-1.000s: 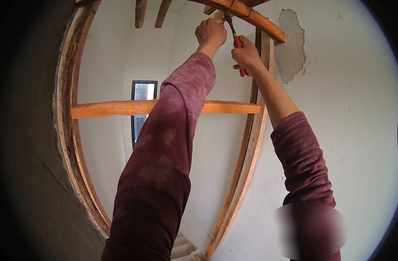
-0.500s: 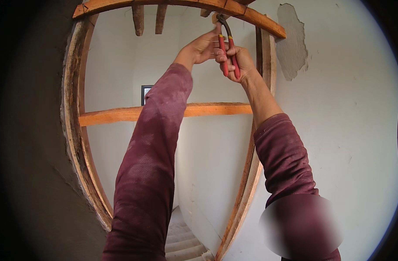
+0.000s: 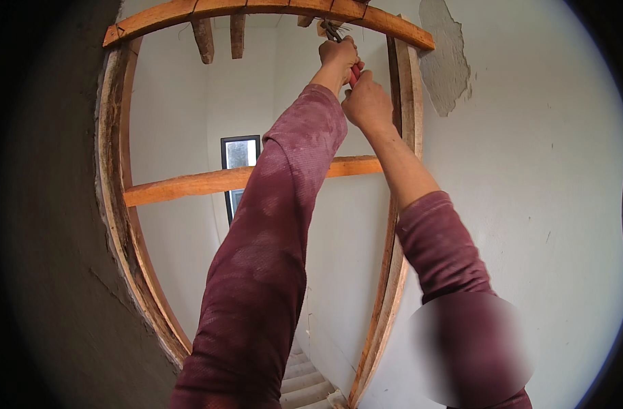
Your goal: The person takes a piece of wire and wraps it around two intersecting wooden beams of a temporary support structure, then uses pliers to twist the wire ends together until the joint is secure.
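Both my arms reach up toward a curved wooden beam (image 3: 257, 7) across the top of the frame. My right hand (image 3: 370, 102) is closed around the red handles (image 3: 355, 75) of a pair of pincers. Their dark metal head (image 3: 332, 31) shows above my left hand, just under the beam. My left hand (image 3: 338, 53) is closed in front of the pincers' upper part, its fingers bent; what it grips is hidden. Thin wire ends (image 3: 341, 28) fan out beside the pincers' head. Dark wire loops wrap the beam in several places.
A wooden crossbar (image 3: 189, 187) spans the frame behind my left forearm. Rough wooden posts stand left (image 3: 114, 170) and right (image 3: 408, 102). Beyond are a dark-framed window (image 3: 240, 151), hanging timber ends (image 3: 203, 41) and steps (image 3: 304, 385) below. A patched white wall (image 3: 516, 170) rises at right.
My left hand has moved up and right, now covering much of the pincers. My right hand has turned, its back now showing. The view has shifted slightly, revealing more of the window.
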Demonstrator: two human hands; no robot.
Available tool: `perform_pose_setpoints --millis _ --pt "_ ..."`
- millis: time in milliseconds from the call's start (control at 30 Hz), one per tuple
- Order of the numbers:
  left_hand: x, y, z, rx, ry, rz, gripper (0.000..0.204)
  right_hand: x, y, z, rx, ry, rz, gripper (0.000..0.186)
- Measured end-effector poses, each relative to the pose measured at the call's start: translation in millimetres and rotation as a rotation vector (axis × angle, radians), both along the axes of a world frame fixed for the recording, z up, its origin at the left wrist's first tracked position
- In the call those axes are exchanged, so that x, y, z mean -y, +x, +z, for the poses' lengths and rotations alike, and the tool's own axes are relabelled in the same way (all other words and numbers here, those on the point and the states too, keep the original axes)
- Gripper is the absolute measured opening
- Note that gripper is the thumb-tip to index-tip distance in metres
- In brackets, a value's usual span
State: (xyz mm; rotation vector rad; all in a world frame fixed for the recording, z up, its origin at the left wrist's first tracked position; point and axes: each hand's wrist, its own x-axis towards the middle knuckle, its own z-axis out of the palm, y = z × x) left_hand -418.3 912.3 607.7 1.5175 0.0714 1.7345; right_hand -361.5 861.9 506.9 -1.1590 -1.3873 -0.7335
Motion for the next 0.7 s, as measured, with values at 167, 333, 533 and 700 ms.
perform_pose_setpoints --millis 167,333,533,700 --pt "6.1 -32.1 -13.9 -0.288 -0.075 -0.228 0.028 -10.2 22.9 8.9 -0.47 -0.763 1.964 0.008" --pt "-9.3 -43.5 3.6 -0.279 0.059 -0.635 0.042 -12.9 7.9 3.4 -0.362 -0.843 2.061 0.01" --pt "1.8 -2.5 -9.5 -0.097 -0.086 -0.099 0.023 0.6 28.5 -8.9 -0.03 -0.199 0.306 0.029" --pt "18.8 0.4 -2.6 -0.042 -0.144 0.084 0.021 6.9 9.2 -5.9 -0.199 -0.205 0.514 0.03"
